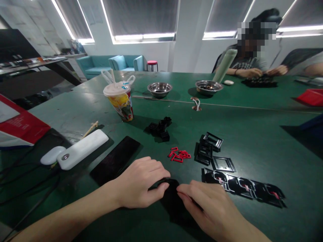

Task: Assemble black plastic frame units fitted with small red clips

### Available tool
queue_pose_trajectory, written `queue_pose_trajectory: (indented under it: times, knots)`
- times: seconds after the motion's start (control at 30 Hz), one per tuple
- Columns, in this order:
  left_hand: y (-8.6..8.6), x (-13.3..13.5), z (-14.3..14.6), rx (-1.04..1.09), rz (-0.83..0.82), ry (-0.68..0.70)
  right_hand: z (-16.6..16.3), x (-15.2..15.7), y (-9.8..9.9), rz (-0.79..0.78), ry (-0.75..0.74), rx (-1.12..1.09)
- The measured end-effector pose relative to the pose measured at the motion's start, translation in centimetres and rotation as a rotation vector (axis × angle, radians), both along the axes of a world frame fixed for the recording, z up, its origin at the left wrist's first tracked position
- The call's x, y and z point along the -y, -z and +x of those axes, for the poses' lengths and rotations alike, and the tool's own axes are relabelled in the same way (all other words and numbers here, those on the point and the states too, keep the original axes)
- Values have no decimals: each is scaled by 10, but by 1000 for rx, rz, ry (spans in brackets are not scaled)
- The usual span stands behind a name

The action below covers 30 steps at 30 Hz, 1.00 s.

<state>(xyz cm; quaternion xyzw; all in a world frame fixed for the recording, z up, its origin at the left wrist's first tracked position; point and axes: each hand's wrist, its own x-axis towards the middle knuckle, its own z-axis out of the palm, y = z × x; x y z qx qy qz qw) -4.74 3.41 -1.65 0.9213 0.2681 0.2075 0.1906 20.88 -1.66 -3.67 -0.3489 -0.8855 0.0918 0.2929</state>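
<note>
Between my two hands is a small black plastic part, mostly hidden by fingers and blending into its shadow. My left hand pinches its left side between thumb and forefinger. At its right edge, the closed fingertips of my right hand grip it. Just beyond the hands lies a loose group of small red plastic frames. To the right are several black square frames, and nearer my right hand a row of black pieces with red inserts. A pile of black blocks sits farther back.
Left of my hands lie a black phone and a white power bank with cables. A drink cup stands behind them. Two metal bowls and a cable hole are farther back. Another person works across the table.
</note>
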Motion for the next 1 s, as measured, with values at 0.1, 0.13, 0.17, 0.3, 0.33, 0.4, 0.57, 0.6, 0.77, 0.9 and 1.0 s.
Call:
queue_pose_trajectory:
  times: [0.1,0.13,0.17,0.3,0.33,0.4,0.57,0.6,0.77,0.9,1.0]
  knots:
    - [0,0,0,1,15,2,1,-1,2,-1,-17,8]
    - [0,0,0,1,16,5,1,-1,2,-2,-16,1]
    - [0,1,0,2,14,7,1,-2,2,-4,-15,-5]
    - [1,2,2,18,-19,-1,0,-2,2,-18,-12,-18]
    - [1,3,2,22,-30,-6,0,-2,2,-27,-13,-18]
    - [2,3,2,30,-47,-12,0,-2,2,-47,-12,-22]
    - [3,5,3,45,-62,-40,1,-2,2,-58,-9,-37]
    - [3,6,4,53,-62,-59,0,-2,2,-65,-9,-38]
    - [0,13,8,94,-146,-159,-2,-3,-1,-108,7,-34]
    - [0,16,11,117,-201,-201,-3,-3,-2,-118,6,-52]
    - [2,17,13,134,-252,-244,-3,-3,-2,-123,4,-52]
